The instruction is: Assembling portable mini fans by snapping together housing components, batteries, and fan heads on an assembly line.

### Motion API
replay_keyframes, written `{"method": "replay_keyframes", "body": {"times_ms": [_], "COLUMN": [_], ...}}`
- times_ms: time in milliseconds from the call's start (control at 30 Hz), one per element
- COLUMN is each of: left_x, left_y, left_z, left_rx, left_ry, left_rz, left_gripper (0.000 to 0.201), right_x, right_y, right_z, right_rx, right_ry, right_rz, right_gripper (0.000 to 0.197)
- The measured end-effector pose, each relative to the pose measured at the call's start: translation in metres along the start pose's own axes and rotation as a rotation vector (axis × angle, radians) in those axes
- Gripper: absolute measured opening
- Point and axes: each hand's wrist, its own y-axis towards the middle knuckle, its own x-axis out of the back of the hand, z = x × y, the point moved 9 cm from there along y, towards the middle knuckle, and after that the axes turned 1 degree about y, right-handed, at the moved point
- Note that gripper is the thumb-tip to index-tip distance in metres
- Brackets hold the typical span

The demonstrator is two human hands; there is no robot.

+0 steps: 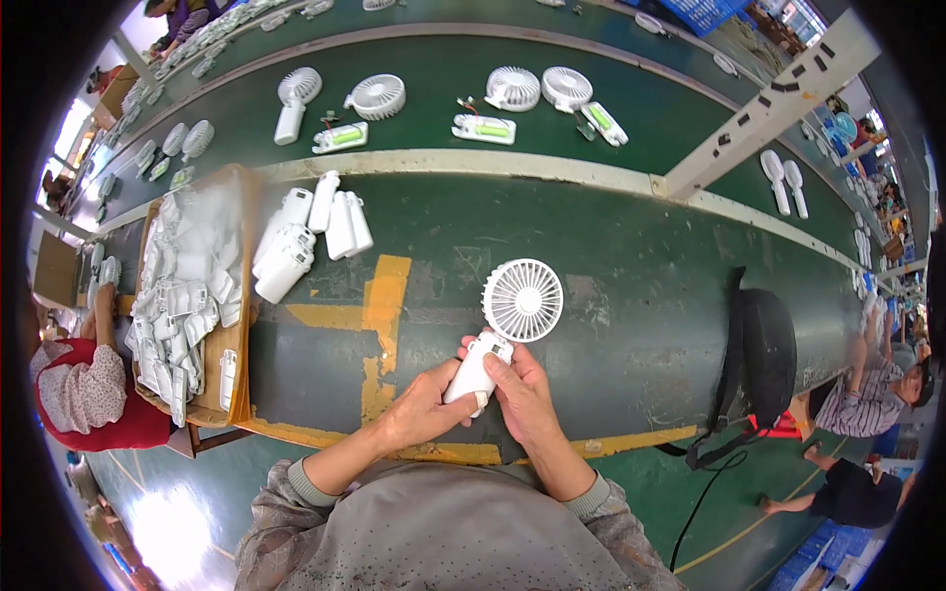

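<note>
Between my two hands is a white handheld fan point(525, 300), its round grille pointing up and away from me over the dark table. My left hand point(434, 396) is closed around the lower left side of the fan's handle. On the other side, my right hand point(522, 392) grips the handle, with the thumb lying across its upper face near the neck. Fingers of both hands curl under the handle, so its underside is hidden.
A cardboard box point(242, 295) of white plastic shells stands at the left. Several white handle pieces point(286, 261) lie beside it. Beyond a pale rail, fan heads point(377, 97) and handle halves with green cells point(483, 128) sit on a green belt. A black bag point(769, 345) lies right; people sit either side.
</note>
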Motion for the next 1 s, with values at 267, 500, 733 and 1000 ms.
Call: {"method": "replay_keyframes", "body": {"times_ms": [267, 500, 733, 1000], "left_x": [0.098, 0.148, 0.155, 0.217], "left_y": [0.03, 0.121, 0.243, 0.266], "left_z": [-0.11, -0.186, -0.167, -0.198], "left_rx": [-0.453, -0.713, -0.4, -0.364], "left_ry": [0.489, 1.237, 1.755, 1.42], "left_rz": [-0.468, -0.885, -0.956, -0.881], "left_gripper": [0.027, 0.038, 0.041, 0.044], "right_x": [0.021, 0.021, 0.022, 0.021], "right_y": [0.026, 0.035, 0.035, 0.034], "right_z": [0.027, 0.024, 0.022, 0.027], "right_rx": [0.125, 0.149, 0.159, 0.172], "right_ry": [-0.499, -0.608, -0.64, -0.671], "right_rz": [-0.026, -0.057, -0.042, -0.068], "right_gripper": [0.03, 0.023, 0.022, 0.021]}}
